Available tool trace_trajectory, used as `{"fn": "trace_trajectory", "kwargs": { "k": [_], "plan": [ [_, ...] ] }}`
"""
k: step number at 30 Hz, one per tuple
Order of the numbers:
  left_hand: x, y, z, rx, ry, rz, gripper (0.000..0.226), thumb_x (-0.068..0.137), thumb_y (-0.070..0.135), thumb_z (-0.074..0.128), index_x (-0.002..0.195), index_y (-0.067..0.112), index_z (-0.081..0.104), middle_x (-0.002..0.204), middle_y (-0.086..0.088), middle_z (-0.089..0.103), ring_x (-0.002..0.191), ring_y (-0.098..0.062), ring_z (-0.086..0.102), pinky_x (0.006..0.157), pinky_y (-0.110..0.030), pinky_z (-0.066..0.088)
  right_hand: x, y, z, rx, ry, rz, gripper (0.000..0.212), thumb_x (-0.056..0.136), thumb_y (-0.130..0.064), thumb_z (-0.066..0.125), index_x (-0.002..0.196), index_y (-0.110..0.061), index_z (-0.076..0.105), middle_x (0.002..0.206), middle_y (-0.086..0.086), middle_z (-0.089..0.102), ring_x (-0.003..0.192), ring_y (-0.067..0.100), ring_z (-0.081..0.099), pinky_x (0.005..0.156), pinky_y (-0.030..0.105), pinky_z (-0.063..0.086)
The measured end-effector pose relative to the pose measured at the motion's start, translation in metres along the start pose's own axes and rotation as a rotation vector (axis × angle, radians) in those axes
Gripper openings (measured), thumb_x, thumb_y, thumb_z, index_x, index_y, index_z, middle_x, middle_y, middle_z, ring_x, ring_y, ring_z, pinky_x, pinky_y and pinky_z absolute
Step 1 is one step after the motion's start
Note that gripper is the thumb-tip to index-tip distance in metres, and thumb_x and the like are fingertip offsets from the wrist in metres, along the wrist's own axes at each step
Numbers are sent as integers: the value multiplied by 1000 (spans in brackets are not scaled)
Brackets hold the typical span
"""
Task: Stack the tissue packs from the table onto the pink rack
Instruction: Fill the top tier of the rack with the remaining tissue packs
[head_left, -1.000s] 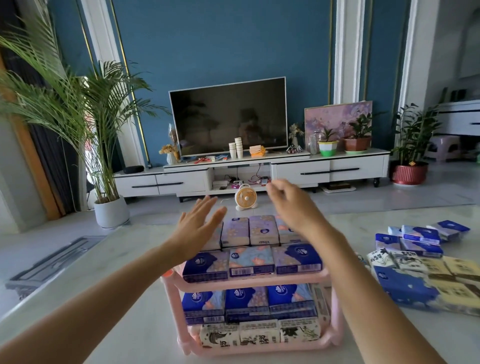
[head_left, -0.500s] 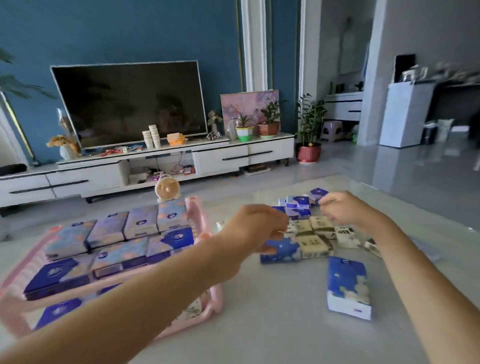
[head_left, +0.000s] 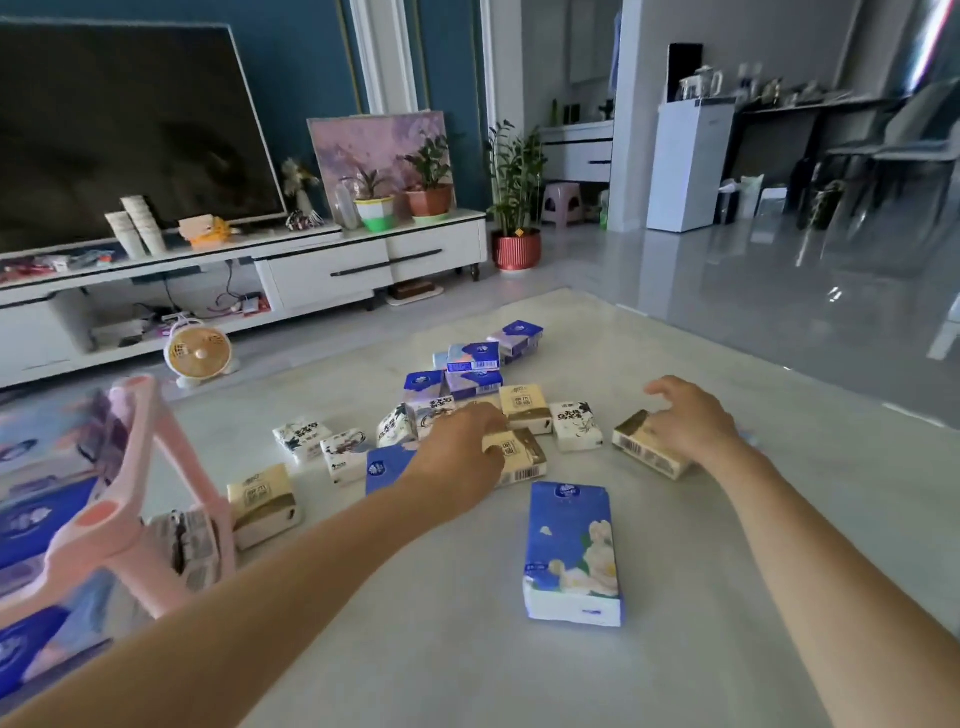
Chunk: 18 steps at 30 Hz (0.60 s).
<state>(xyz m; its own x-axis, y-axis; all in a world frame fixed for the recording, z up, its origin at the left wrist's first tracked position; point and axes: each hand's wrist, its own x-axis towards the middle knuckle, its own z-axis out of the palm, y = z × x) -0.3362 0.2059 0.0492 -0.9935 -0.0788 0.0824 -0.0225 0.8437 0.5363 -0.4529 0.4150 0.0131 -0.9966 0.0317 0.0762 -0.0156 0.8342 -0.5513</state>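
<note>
As hands (head_left: 457, 454) (head_left: 691, 423) curl over, tissue packs (head_left: 522, 460) beneath

A dark television (head_left: 119, 130) is set on a white cabinet (head_left: 332, 270); a small fan (head_left: 197, 353) is placed below it; potted plants (head_left: 428, 182) are lined before a painting (head_left: 379, 140).

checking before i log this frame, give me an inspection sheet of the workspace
surface: pale glossy table.
job's things: pink rack at left, already holding packs; loose tissue packs scattered mid-table; large blue pack nearest.
clutter: nothing seen.
grippers: left hand curls on centre beige pack; right hand curls on right beige pack.
cables: wires in the TV stand, off the table.
surroundings: TV, small fan on floor, potted plants.
</note>
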Motion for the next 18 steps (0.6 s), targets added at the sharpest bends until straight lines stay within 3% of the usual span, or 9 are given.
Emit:
{"fn": "trace_trajectory", "kwargs": {
  "k": [4, 7, 10, 12, 15, 18],
  "plan": [
    [24, -2, 25, 47, -46, 61, 37, 90, 8, 46, 124, 21, 52, 134, -1, 50, 119, -20, 48, 95, -29, 43, 20, 19, -15, 136, 25, 72, 43, 87, -2, 44, 126, -18, 53, 136, 9, 49, 125, 29, 44, 105, 36, 34],
    [39, 2, 34, 7, -52, 27, 40, 91, 9, 47, 128, 23, 50, 132, 0, 52, 116, -19, 51, 95, -33, 46, 26, 35, -31, 238, 10, 115, 38, 87, 3, 46, 121, -10, 57, 133, 12, 52, 122, 26, 48, 98, 27, 36],
    [54, 14, 38, -56, -90, 44, 39, 92, 13, 49, 130, 20, 48, 134, 0, 50, 118, -17, 50, 91, -23, 41, 19, 39, -37, 194, -178, 135, 45, 84, 3, 58, 127, -8, 52, 130, 12, 51, 110, 21, 49, 83, 22, 40],
    [65, 30, 43, -65, -139, 116, 41, 91, 17, 53, 132, 19, 47, 136, 1, 49, 122, -16, 46, 90, -19, 35, 17, 37, -38, 96, -240, 148, 52, 80, 2, 62, 129, -10, 50, 129, 13, 51, 110, 24, 51, 88, 26, 42],
    [80, 61, 63, -47, -250, 212, 52, 89, 26, 58, 137, 20, 39, 141, -1, 41, 127, -18, 41, 98, -23, 33, 16, 34, -34, -69, -228, 149, 50, 77, -2, 66, 124, -5, 50, 125, 15, 54, 113, 29, 54, 93, 31, 44],
    [91, 82, 90, 120, -371, 213, 74, 80, 45, 66, 139, 17, 32, 138, -7, 42, 126, -24, 40, 101, -32, 33, 17, 36, -27, -114, -185, 160, 44, 73, -8, 69, 114, -3, 57, 118, 17, 59, 107, 32, 58, 94, 37, 48]
  ]
}}
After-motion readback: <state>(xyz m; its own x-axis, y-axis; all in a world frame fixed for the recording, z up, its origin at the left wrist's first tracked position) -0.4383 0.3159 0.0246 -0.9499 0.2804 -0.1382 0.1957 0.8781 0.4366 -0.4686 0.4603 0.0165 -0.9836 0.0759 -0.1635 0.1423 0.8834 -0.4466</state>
